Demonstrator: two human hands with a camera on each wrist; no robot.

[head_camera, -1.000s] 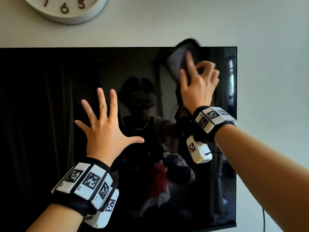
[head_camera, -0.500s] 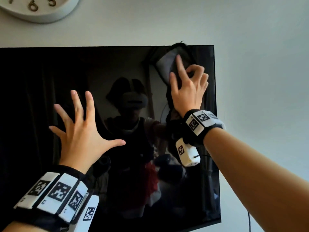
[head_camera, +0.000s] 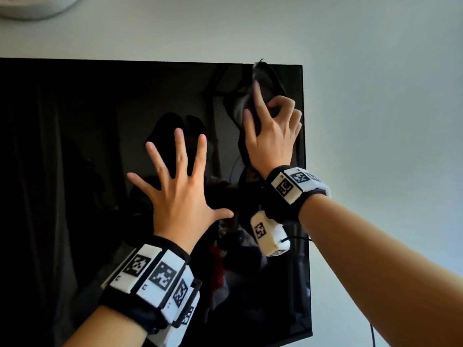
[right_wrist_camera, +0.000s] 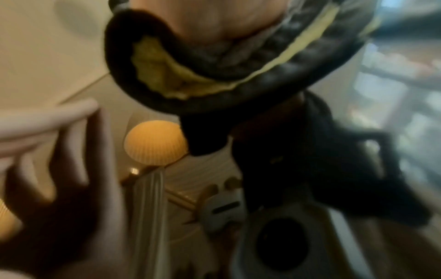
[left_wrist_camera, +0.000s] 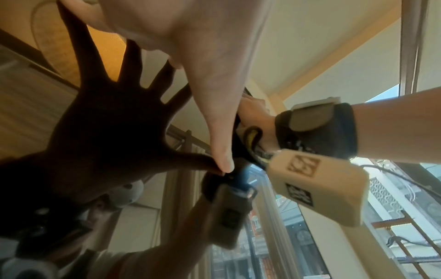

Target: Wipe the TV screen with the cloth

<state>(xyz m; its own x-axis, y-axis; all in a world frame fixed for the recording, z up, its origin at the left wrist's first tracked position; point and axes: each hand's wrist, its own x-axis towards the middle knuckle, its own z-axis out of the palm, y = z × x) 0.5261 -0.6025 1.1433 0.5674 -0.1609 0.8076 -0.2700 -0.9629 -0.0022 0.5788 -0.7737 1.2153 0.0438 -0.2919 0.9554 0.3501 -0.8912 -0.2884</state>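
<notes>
A black wall-mounted TV screen (head_camera: 75, 171) fills the left and middle of the head view and mirrors the room. My right hand (head_camera: 273, 131) grips a dark grey cloth (head_camera: 241, 106) and holds it against the screen near its top right corner, index finger stretched up over the cloth, other fingers curled. In the right wrist view the cloth (right_wrist_camera: 214, 62) shows dark with a yellowish inner side, blurred. My left hand (head_camera: 180, 186) presses flat on the glass with fingers spread, left of and below the right hand. Its thumb (left_wrist_camera: 222, 151) meets its own reflection in the left wrist view.
The TV's right edge (head_camera: 304, 196) lies just right of my right hand, with bare pale wall (head_camera: 388, 96) beyond. A white wall clock (head_camera: 32, 6) hangs above the TV at top left. A thin cable (head_camera: 372, 334) hangs below the TV's lower right corner.
My right hand with the cloth has stayed by the top right corner, shifting slightly toward the edge. The left hand stays spread flat on the glass. The head view has shifted.
</notes>
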